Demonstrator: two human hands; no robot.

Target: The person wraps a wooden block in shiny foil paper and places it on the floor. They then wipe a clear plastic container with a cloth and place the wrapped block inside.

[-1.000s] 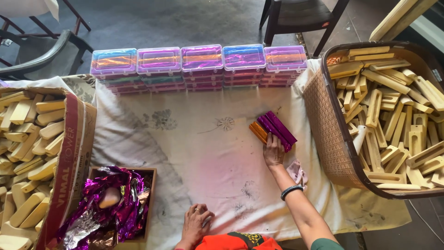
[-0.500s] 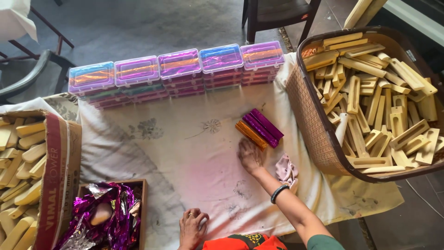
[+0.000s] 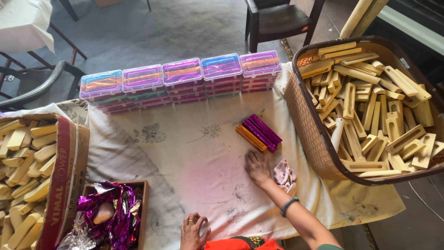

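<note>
My right hand [image 3: 257, 167] lies flat on the white printed cloth [image 3: 185, 153], fingers apart, holding nothing. Just beyond its fingertips lie three foil-wrapped bars [image 3: 257, 133], two purple and one orange, side by side. A small pink rag [image 3: 284, 174] sits right beside this hand. My left hand [image 3: 192, 231] rests palm down at the near edge of the cloth, empty, with a ring on one finger. A dark band circles my right wrist.
A row of clear plastic boxes [image 3: 180, 79] with coloured lids is stacked along the far edge. A brown basket [image 3: 309, 127] of wooden pieces stands at right. At left, a cardboard carton [image 3: 62, 183] holds wooden blocks; a wooden tray [image 3: 138, 203] holds crumpled purple foil. Chairs stand beyond.
My right hand has drawn back from the wrapped bars toward me. The view has shifted, so everything sits a little further left in frame. The left hand stays put.
</note>
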